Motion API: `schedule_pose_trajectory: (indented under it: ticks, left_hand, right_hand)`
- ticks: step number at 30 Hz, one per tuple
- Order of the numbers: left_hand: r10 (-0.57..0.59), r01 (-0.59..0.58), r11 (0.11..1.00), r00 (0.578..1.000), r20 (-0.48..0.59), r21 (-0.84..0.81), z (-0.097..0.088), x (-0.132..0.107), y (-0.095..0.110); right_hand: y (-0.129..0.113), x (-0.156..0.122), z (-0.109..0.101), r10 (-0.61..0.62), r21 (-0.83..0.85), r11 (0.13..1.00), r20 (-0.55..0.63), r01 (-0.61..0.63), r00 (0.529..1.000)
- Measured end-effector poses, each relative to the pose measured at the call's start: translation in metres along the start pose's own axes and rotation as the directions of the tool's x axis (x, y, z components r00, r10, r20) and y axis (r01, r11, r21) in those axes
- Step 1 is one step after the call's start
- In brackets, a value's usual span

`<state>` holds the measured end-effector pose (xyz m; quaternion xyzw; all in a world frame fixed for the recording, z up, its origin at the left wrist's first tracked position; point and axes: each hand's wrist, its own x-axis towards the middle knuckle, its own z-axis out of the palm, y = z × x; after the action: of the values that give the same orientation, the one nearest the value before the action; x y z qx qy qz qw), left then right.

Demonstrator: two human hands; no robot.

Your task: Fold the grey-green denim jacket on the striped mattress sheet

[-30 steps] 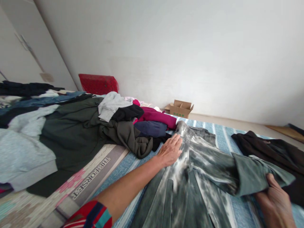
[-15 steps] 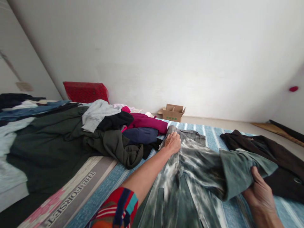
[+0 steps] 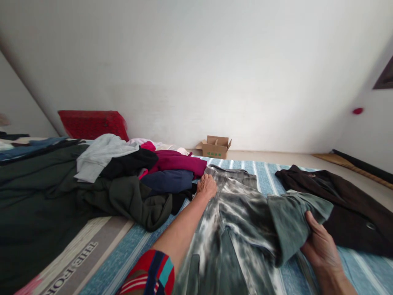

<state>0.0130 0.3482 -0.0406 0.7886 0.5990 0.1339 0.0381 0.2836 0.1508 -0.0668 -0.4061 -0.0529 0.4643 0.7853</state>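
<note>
A grey-green tie-dyed garment [image 3: 236,205] lies spread in front of me, its lower part running out of view at the bottom. My left hand [image 3: 207,186] grips its upper left edge, fingers curled down into the cloth and partly hidden. At the right, my right hand [image 3: 321,241] pinches the wide, loose end of a sleeve or leg of the same garment and holds it slightly raised, thumb on top. Whether this tube is a sleeve or a leg I cannot tell.
Heaped clothes lie at left: dark green [image 3: 132,200], light grey [image 3: 101,155], magenta [image 3: 178,162] and navy [image 3: 168,181] pieces. A dark brown garment [image 3: 346,209] lies at right on the blue striped sheet [image 3: 267,176]. Behind are an open cardboard box [image 3: 215,149] and a red case [image 3: 92,125].
The view has turned a little to the right, so everything sits further left. Both hands keep their hold on the garment, and the raised end is slightly nearer the left hand.
</note>
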Motion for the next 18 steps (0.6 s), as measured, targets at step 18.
schedule_pose_trajectory:
  ticks: [18]
  left_hand:
    - [0.006, -0.008, 0.999, 0.997, 0.071, 0.033, 0.014, 0.038, -0.001]
  right_hand:
    - [-0.01, 0.004, -0.009, -0.124, -0.037, 0.991, 0.052, 0.126, 0.991]
